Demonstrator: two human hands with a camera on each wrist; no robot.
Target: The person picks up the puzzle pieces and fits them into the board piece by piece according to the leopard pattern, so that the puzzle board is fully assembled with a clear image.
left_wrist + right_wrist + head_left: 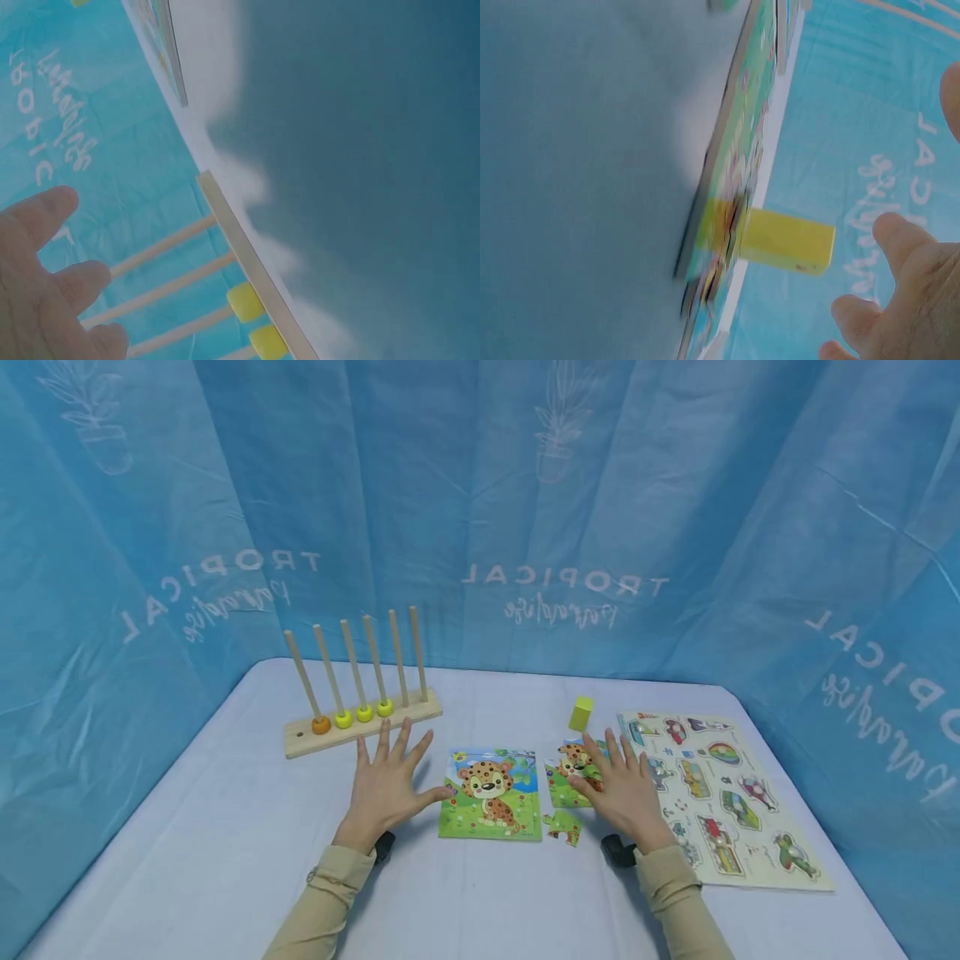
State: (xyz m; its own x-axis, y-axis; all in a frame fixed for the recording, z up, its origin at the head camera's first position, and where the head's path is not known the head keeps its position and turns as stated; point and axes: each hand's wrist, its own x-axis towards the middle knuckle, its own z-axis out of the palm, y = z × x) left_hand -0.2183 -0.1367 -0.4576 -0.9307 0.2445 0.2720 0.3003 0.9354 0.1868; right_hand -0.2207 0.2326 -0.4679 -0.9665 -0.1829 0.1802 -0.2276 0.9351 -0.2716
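My left hand (386, 789) is spread with straight fingers, between the wooden peg stand (363, 727) and a leopard picture board (489, 795). My right hand (624, 787) is spread too, over the right edge of a second leopard puzzle (566, 785), and partly hides it. Neither hand holds anything. A loose puzzle piece (562, 827) lies just below that second puzzle. Behind it stands a yellow block (581, 714), also seen past the puzzle's edge in the right wrist view. In the left wrist view, fingers (82, 285) appear beside the pegs.
The peg stand carries an orange bead (321, 725) and several yellow beads (343, 719); its two rightmost pegs are bare. A large board of vehicle and toy pictures (750, 868) lies at the right. Blue curtains (480, 510) surround the white table (480, 902).
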